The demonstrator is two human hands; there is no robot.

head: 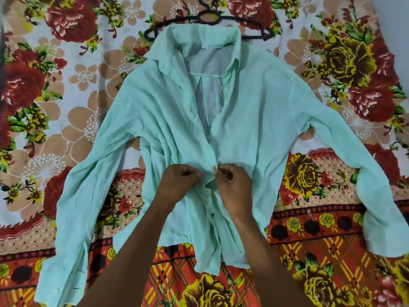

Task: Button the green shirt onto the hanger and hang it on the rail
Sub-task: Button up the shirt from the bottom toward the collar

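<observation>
The pale green shirt (254, 111) lies front-up on a flowered bedsheet, sleeves spread to both sides, its front open from the collar down to the middle. A black hanger (190, 19) lies at the collar, its ends sticking out on both sides and its hook pointing away from me. My left hand (179, 181) pinches the left front edge at mid-chest. My right hand (233, 180) pinches the right front edge just beside it. The two edges meet between my fingertips; the button there is hidden by them.
The bedsheet (66, 85) with red and yellow roses covers the whole surface under the shirt. A white button shows on the left cuff (55, 291) near the lower left. No rail is in view.
</observation>
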